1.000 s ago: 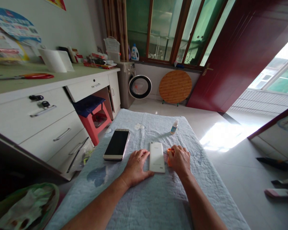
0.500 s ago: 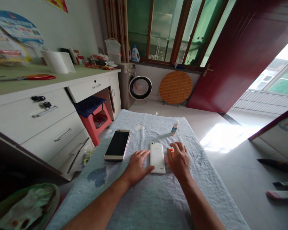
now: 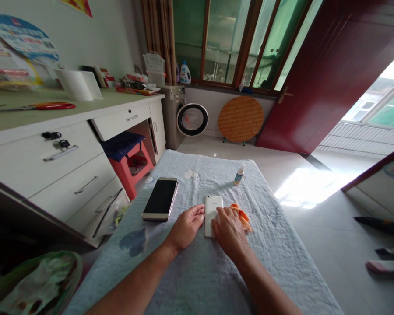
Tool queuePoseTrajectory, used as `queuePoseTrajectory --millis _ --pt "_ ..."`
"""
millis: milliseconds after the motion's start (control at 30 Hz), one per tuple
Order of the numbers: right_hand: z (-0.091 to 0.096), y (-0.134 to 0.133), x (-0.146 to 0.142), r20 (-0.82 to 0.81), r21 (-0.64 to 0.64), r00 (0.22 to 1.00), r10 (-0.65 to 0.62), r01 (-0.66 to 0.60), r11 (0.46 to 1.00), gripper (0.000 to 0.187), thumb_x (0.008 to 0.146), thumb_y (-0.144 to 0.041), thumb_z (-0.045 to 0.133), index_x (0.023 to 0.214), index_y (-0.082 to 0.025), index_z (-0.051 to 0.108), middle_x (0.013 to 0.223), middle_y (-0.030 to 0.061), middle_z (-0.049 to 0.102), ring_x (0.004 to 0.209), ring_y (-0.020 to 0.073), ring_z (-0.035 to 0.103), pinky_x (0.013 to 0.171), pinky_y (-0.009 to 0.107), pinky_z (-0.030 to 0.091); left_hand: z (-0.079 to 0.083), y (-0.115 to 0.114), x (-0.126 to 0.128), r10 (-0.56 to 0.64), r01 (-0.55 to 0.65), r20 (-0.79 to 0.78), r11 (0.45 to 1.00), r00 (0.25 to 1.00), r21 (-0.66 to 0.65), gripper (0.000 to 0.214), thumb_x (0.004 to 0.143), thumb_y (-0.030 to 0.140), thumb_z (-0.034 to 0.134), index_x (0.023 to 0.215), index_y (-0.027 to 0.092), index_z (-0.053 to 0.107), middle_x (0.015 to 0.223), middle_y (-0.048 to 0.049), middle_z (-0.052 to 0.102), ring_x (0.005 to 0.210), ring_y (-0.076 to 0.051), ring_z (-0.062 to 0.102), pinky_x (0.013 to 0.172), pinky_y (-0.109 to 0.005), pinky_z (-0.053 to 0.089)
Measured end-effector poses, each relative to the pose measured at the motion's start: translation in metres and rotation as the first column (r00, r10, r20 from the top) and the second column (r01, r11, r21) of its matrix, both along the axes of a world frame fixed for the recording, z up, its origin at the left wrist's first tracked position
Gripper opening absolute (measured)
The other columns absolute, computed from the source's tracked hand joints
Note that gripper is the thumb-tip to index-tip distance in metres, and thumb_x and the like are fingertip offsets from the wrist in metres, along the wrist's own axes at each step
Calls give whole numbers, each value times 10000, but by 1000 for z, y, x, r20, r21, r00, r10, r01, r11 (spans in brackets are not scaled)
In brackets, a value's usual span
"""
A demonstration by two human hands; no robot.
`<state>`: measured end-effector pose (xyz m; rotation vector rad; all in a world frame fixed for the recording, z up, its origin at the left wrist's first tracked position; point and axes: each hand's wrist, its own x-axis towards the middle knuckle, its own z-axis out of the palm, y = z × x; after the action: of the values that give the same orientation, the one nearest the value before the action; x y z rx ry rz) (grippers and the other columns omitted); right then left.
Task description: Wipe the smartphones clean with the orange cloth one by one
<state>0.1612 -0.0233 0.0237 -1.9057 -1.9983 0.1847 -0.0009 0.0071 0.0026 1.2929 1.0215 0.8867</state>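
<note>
A white smartphone [image 3: 211, 218] lies back side up on the light blue quilted cover. My left hand [image 3: 187, 225] rests at its left edge, fingers stretched out and holding nothing. Across the phone's right side lies my right hand [image 3: 231, 229], its fingers and thumb on the white back, covering part of it. An orange cloth [image 3: 243, 218] is crumpled just beyond and to the right of that hand. Further left, a larger gold-framed smartphone [image 3: 160, 199] lies with its dark screen up. A small spray bottle [image 3: 239, 175] stands upright behind the cloth.
The quilted cover [image 3: 197, 280] spreads over the low surface before me. To the left stand a white desk [image 3: 62, 166] and a red stool [image 3: 134, 168]; a waste basket [image 3: 75, 271] is at lower left. A washing machine [image 3: 174, 113] has its round door open at the back.
My right hand has moved left from the orange cloth onto the white phone, leaving the cloth lying uncovered. My left thumb has drawn back from the phone's lower left corner.
</note>
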Motion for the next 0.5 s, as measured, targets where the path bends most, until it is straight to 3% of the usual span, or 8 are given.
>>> queuePoseTrajectory --millis 133,267,500 --pt "-7 3 4 -131 15 991 -37 39 999 309 822 -243 518 1111 -182 606 1051 106 623 1046 247 519 911 341 376 3 0 1 1 5 84 998 996 -69 443 837 240 591 1261 132 523 1270 -152 591 1171 -256 567 983 -406 468" --pt "-12 6 6 -302 52 951 -66 86 995 354 781 -215 515 1123 -178 598 1123 108 598 1078 247 516 962 376 385 2 1 0 -11 14 80 999 997 -45 459 833 238 608 1266 120 511 1259 -165 598 1164 -257 573 1006 -431 449" --pt "-19 13 -4 -699 29 708 -105 174 984 493 737 -258 520 1224 -189 496 1097 88 600 773 165 573 679 303 510 4 1 -1 -30 31 55 1000 998 -3 455 830 273 634 1253 139 532 1228 -131 627 1180 -255 563 1021 -417 440"
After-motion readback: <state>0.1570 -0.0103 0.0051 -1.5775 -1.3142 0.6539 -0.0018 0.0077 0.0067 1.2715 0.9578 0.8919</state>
